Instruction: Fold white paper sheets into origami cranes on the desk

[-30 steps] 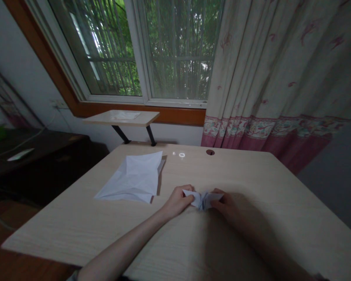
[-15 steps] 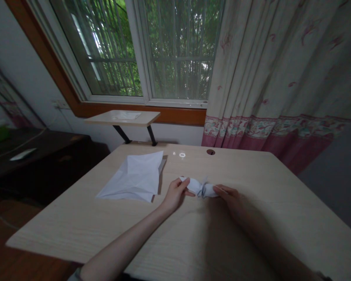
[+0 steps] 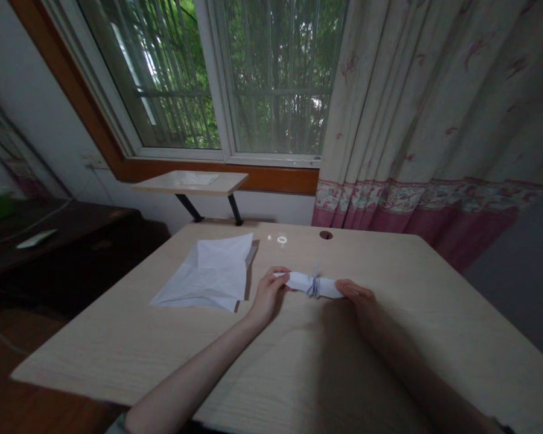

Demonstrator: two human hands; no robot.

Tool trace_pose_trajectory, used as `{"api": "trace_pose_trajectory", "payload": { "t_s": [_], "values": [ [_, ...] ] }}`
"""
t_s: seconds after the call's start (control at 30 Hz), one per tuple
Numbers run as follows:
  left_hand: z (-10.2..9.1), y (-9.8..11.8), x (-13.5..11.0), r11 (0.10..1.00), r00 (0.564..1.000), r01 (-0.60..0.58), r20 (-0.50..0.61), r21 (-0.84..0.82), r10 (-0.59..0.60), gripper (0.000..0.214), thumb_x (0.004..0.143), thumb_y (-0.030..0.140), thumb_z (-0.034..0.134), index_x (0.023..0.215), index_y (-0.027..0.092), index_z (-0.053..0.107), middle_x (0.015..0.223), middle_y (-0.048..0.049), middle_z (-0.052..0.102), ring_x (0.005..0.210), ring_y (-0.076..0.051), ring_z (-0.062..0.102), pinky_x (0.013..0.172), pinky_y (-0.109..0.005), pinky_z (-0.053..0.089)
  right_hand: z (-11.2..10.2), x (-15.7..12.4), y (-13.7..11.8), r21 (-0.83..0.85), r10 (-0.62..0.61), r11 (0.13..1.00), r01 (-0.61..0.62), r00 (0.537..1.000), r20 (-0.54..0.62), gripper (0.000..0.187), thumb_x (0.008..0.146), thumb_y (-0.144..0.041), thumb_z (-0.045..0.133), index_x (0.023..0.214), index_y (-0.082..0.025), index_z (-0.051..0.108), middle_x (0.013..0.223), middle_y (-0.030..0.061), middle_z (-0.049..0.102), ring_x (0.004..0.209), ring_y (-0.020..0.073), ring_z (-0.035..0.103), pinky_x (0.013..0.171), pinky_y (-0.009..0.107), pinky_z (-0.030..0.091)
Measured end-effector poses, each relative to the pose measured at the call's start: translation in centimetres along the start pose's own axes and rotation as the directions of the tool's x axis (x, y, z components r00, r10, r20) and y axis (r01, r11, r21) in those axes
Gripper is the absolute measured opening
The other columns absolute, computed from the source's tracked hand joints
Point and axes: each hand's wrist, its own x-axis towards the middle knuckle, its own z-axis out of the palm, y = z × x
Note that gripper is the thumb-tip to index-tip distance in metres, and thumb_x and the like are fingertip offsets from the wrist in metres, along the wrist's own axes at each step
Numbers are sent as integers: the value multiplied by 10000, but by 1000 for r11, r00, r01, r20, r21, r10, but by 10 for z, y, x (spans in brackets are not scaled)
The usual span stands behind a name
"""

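A small folded white paper figure (image 3: 311, 284) hangs stretched sideways just above the light wooden table (image 3: 298, 374). My left hand (image 3: 266, 294) pinches its left tip and my right hand (image 3: 358, 296) pinches its right tip. A thin point sticks up from the figure's middle. Both forearms reach in from the bottom edge.
A creased white paper sheet (image 3: 210, 273) lies on the table to the left of my hands. A round cable hole (image 3: 326, 234) sits near the far edge. Behind are a small raised shelf (image 3: 190, 181), a window and a flowered curtain (image 3: 434, 120). A dark cabinet (image 3: 49, 241) stands at the left.
Both hands have moved away from me and spread apart, drawing the folded paper out wider, from a compact bunch into a long flat shape.
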Motion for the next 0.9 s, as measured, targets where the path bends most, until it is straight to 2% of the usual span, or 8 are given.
{"api": "trace_pose_trajectory", "payload": {
  "t_s": [0.1, 0.27, 0.33, 0.47, 0.57, 0.73, 0.8, 0.9],
  "values": [
    [-2, -1, 1, 1000, 1000, -3, 10, 29, 2, 233, 683, 348, 782, 778, 154, 695, 762, -19, 637, 667, -148, 612, 641, -241, 485, 0, 0, -3, 20, 7, 1000, -7, 1000, -10, 312, 796, -528, 652, 745, -230, 732, 855, 46, 724, 870, 289, 631, 834, 389, 472],
    [-7, 0, 2, 993, 999, -40, 34, 111, 36, 167, 693, 299, 766, 736, 144, 721, 883, -49, 647, 753, -159, 605, 687, -246, 464, -2, 1, 1, -55, -66, 996, 65, 998, -11, 315, 820, -527, 646, 726, -237, 724, 826, 45, 719, 826, 273, 644, 777, 376, 487],
    [-8, 4, 1, 976, 994, -83, 93, 201, 66, 129, 688, 268, 766, 690, 143, 732, 939, -64, 644, 833, -178, 602, 737, -251, 461, -3, 4, 8, -122, -122, 986, 115, 991, -46, 302, 810, -527, 661, 726, -244, 724, 828, 51, 720, 820, 272, 651, 762, 382, 496],
    [-9, 11, -3, 866, 956, -230, 268, 443, 117, 168, 765, 286, 686, 674, 158, 745, 1012, -89, 628, 940, -213, 596, 830, -289, 462, -3, 11, 23, -246, -254, 944, 222, 961, -111, 322, 818, -554, 648, 724, -251, 702, 854, 70, 727, 849, 281, 661, 815, 431, 506],
    [-9, 11, -3, 820, 951, -248, 291, 517, 104, 175, 786, 282, 656, 682, 166, 735, 1006, -94, 634, 958, -222, 599, 834, -298, 461, -1, 13, 27, -337, -357, 896, 289, 920, -161, 335, 842, -566, 621, 775, -243, 679, 891, 86, 722, 872, 283, 655, 824, 450, 509],
    [-10, 2, 0, 827, 957, -215, 282, 520, 71, 197, 814, 316, 634, 734, 162, 729, 981, -89, 652, 932, -220, 607, 821, -296, 448, 2, 11, 23, -449, -502, 816, 365, 833, -234, 322, 867, -518, 609, 978, -221, 665, 1023, 122, 706, 959, 299, 626, 815, 463, 505],
    [-12, -3, 2, 844, 957, -211, 278, 494, 76, 242, 845, 344, 609, 729, 156, 709, 980, -91, 655, 913, -215, 605, 817, -294, 449, 3, 10, 22, -441, -508, 816, 374, 829, -236, 304, 898, -493, 571, 996, -220, 661, 1041, 123, 699, 981, 296, 618, 806, 455, 506],
    [-15, -7, 4, 860, 955, -222, 278, 459, 99, 292, 889, 373, 553, 751, 155, 691, 938, -88, 658, 876, -209, 601, 803, -295, 450, 3, 8, 19, -395, -468, 849, 351, 847, -254, 295, 923, -475, 531, 986, -218, 660, 1033, 116, 692, 986, 289, 613, 822, 453, 503]
  ]
}}
